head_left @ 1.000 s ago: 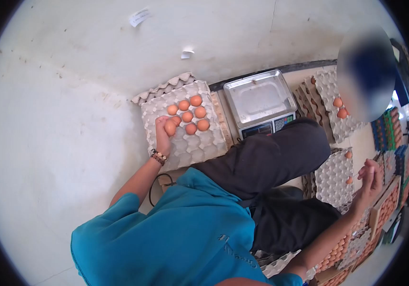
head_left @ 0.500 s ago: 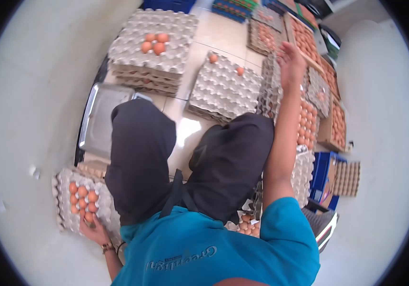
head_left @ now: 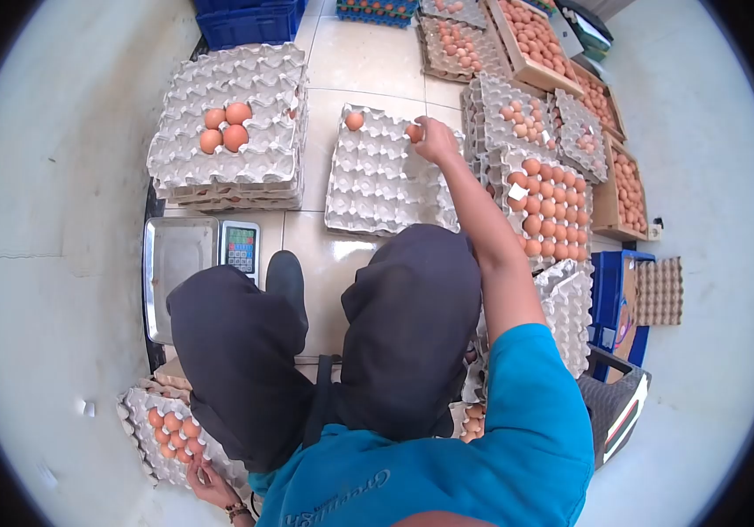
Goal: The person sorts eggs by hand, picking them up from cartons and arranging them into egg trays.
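Observation:
My right hand [head_left: 434, 140] has its fingers round a brown egg [head_left: 414, 133] at the back right of the middle tray stack [head_left: 377, 171]. Another egg [head_left: 354, 121] sits at that tray's back left corner. At the lower left, my left hand [head_left: 210, 485] is beside a group of brown eggs [head_left: 175, 434] on a grey tray [head_left: 135, 408]. Its fingers are bent near the lowest eggs, and whether they hold one is not clear.
A scale [head_left: 182, 255] with a metal pan stands left of my knees. Behind it is a tall tray stack [head_left: 263, 79] with several eggs. A full egg tray [head_left: 552, 211], wooden crates [head_left: 601, 189] and a blue crate [head_left: 607, 277] are on the right.
The view has swung from the left wall to the floor ahead. My right hand has gone from raised in the air to the egg on the middle tray. My left hand stays by the left tray.

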A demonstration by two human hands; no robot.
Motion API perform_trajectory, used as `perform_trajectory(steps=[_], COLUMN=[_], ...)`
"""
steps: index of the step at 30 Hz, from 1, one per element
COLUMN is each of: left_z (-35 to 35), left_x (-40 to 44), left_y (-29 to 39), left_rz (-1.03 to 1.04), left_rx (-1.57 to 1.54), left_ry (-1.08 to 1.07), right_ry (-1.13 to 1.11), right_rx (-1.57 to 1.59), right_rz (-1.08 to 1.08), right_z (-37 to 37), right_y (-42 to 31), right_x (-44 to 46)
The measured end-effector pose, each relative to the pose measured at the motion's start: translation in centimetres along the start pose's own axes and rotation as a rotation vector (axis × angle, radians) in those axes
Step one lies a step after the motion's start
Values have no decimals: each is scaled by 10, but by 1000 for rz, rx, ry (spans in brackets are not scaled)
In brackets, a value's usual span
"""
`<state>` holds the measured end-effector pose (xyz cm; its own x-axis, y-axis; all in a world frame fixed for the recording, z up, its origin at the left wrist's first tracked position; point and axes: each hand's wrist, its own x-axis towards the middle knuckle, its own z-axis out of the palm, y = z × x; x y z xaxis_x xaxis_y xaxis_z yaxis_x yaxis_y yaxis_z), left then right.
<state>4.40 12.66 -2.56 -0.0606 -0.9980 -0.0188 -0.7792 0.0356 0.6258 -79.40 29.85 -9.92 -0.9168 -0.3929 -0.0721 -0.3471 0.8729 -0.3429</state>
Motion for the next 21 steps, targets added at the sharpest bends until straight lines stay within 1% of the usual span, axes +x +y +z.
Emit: perform_trajectory(steps=[2,4,6,9,10,13,14,17,18,21], left_z=[-4,-3,-2,0,1,2,4,6,8,11], left_x=[-3,-3,0,10,15,23,24,28,30,37], left_y=[16,30,42,52,55,68,70,80,86,92], left_rz=[-25,-19,37,84,93,80,83,105,117,122], left_rx=[65,163,147,123,115,119,120,141,153,125], left_ry=[-6,-6,30,85,103,151,157,167,168,157], right_ry=[-100,-92,-45,-78,-25,-60,-140,-368,-447,-449], right_rx=[-46,-45,2,50,124,805,1020,1524,1414,516], right_rz=[0,-24,-42,-91,-166,175,271,290,230,0], right_z=[4,6,10,-2,1,4,-1,-13,-1,4], right_y=[-2,-1,6,13,23,30,32,2,2,-59], right_x=[6,11,18,26,30,43,47,43,54,50])
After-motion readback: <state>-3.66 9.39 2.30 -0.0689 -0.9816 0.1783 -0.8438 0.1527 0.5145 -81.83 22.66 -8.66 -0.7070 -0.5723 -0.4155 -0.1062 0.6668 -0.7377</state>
